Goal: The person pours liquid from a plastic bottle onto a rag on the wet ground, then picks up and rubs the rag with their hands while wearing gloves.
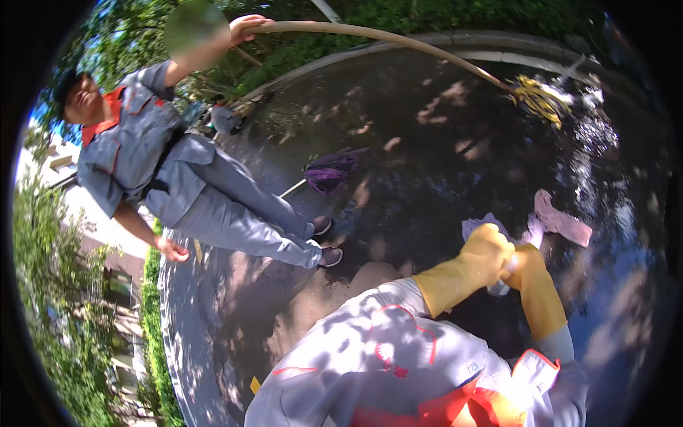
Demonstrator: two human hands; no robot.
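Both my hands wear long yellow rubber gloves and are held close together in front of my body. My left hand [486, 255] is curled into a fist around a pale, narrow thing [510, 262]. Against it, my right hand [528, 267] grips the same thing; its whitish end [498, 289] shows below the hands. Just beyond the gloves is a lavender cloth [483, 223], partly covered by my left hand. A pink cloth [563, 219] spreads out to the right of it. Whether the cloths join the pale thing is hidden by the gloves.
A co-worker [160, 155] in a grey uniform stands to the left, one hand on a long-handled mop [373, 33] with yellow strands [540, 101]. Another mop with a purple head [332, 172] rests on the wet, dark pavement [416, 160]. A curb [368, 50] and shrubs line the far side.
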